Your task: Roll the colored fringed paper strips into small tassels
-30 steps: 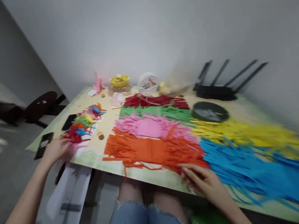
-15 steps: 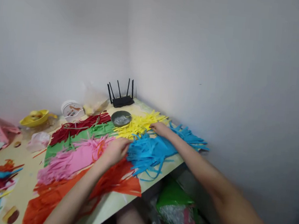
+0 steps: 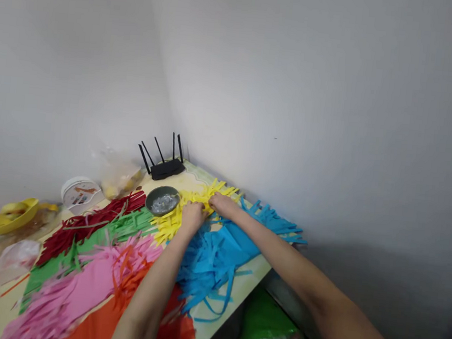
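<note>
Clutching the yellow paper strips (image 3: pixel 167 228), left hand (image 3: pixel 192 217) and right hand (image 3: pixel 222 205) nearly touch; tub (image 3: pixel 81 194) label too blurred.

Router (image 3: pixel 165 168) stands at the far corner of the table (image 3: pixel 245 275), with a small bowl (image 3: pixel 162 201) just before it. A round tub (image 3: pixel 80 193) lies to the router's left. Left hand (image 3: pixel 192 217) and right hand (image 3: pixel 222 205) rest side by side on the farthest pile of paper strips (image 3: pixel 168 227), right of the bowl. Nearer piles (image 3: pixel 218 254) lie before it, under the forearms.

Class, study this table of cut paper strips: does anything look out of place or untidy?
Yes. Some blue strips hang off the table, and a few orange strips lie tangled across the pink strips.
</note>
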Demonstrator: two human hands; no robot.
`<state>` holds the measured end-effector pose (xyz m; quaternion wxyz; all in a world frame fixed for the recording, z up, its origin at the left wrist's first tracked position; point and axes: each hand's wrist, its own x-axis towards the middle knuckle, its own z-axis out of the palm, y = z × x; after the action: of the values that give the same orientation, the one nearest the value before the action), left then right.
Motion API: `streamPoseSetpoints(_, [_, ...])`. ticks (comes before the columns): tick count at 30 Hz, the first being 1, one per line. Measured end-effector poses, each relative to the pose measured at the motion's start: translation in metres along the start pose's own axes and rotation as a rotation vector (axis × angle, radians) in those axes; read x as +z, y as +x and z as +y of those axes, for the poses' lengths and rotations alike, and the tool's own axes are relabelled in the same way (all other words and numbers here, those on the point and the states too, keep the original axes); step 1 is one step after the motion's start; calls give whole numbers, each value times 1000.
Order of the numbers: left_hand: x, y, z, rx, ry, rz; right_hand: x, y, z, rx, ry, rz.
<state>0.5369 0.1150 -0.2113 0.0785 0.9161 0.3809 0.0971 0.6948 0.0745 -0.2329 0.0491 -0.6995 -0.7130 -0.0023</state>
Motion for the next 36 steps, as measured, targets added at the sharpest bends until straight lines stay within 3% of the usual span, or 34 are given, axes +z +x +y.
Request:
streamPoseSetpoints(6, [10, 7, 3, -114, 49, -11, -1, 3, -3, -30, -30, 19])
streamPoseSetpoints(17, [15, 12, 11, -187, 60, 20, -2, 5, -5, -35, -6, 54])
streamPoseSetpoints(24, [13, 15, 8, -261, 39, 77, -12, -15, -13, -13, 85, 137])
streamPoseSetpoints(30, [8, 16, -3, -353, -42, 139, -1, -26, -41, 54, 126, 61])
streamPoseSetpoints(36, [6, 12, -5, -422, -152, 271, 8, -27, -48, 144, 114, 0])
